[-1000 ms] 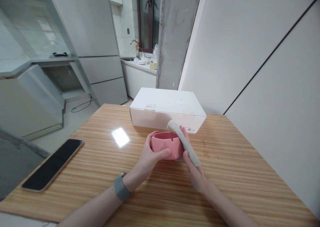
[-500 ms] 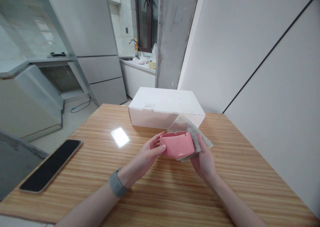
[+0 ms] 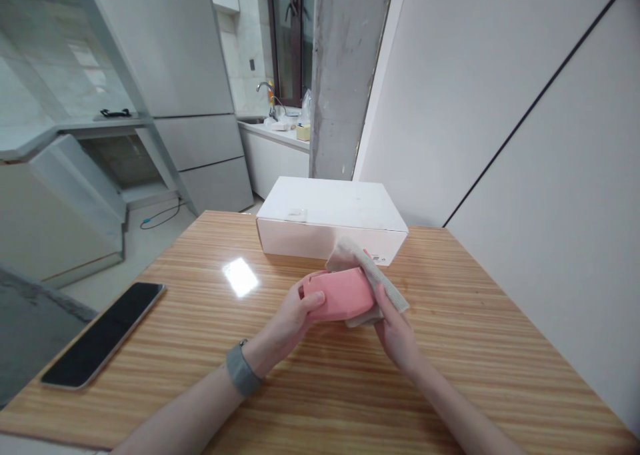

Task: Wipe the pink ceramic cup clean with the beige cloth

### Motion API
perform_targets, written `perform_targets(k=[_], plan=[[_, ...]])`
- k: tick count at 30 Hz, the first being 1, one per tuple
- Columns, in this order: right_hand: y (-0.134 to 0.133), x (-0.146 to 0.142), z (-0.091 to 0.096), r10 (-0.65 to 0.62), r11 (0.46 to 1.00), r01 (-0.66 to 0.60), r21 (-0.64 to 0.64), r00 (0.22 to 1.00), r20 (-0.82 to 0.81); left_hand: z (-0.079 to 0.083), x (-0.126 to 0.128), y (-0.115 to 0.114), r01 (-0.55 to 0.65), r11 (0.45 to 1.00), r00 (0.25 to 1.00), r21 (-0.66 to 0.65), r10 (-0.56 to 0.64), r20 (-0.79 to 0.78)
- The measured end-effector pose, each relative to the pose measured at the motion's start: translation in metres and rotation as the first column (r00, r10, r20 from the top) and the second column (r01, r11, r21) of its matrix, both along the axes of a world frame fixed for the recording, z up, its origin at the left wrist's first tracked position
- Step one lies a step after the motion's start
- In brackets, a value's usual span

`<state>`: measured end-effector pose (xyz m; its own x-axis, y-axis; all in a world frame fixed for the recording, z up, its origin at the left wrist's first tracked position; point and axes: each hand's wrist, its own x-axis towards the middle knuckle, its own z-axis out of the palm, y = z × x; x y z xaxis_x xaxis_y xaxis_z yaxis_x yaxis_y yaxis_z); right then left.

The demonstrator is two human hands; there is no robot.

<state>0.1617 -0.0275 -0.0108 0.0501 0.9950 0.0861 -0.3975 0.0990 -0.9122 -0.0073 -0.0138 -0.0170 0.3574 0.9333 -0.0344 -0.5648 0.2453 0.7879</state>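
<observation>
My left hand [image 3: 295, 315] grips the left end of a pink ashtray [image 3: 343, 293], thumb on its outer wall and fingers behind. The ashtray is held above the table, tilted so that its outer side faces me; its inside is mostly hidden. Against its right end my right hand [image 3: 397, 331] holds a grey-beige cloth [image 3: 383, 283], which wraps around that end and sticks up behind it. Some right fingers are hidden by the cloth and the ashtray.
A closed white box [image 3: 330, 205] lies on the wood-grain table [image 3: 460, 348] just beyond my hands. At the left edge rests a dark-screened phone [image 3: 103, 335]. A white wall [image 3: 525, 108] rises to the right; a sink counter [image 3: 275, 141] stands farther back.
Both hands have shifted slightly left with the ashtray and cloth. The ashtray has tipped, so less of its opening shows. The cloth now stands more upright behind its right end.
</observation>
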Motion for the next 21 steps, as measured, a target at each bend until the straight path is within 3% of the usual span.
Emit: perform_targets(k=[4, 8, 14, 17, 21], plan=[[-0.009, 0.0, 0.008, 0.012, 0.989, -0.041, 0.142, 0.98, 0.199, -0.002, -0.001, 0.0, -0.139, 0.99, 0.984, 0.022, 0.14, -0.113], [-0.015, -0.003, 0.009, 0.049, 0.981, -0.094, 0.17, 0.966, 0.253, -0.001, 0.001, 0.0, -0.198, 0.979, 0.961, 0.05, 0.204, -0.187], [0.002, 0.0, -0.013, -0.08, 0.997, 0.079, 0.025, 0.996, 0.043, 0.009, -0.001, 0.007, -0.079, 0.983, 0.996, -0.166, 0.085, 0.026], [0.012, 0.007, -0.015, -0.184, 0.978, 0.176, -0.114, 0.98, -0.071, 0.009, -0.006, 0.011, -0.013, 0.989, 0.999, -0.15, 0.019, 0.04], [0.015, 0.009, -0.004, -0.198, 0.964, 0.15, -0.218, 0.957, -0.214, 0.004, -0.008, 0.011, 0.021, 0.997, 0.999, -0.076, -0.023, -0.026]])
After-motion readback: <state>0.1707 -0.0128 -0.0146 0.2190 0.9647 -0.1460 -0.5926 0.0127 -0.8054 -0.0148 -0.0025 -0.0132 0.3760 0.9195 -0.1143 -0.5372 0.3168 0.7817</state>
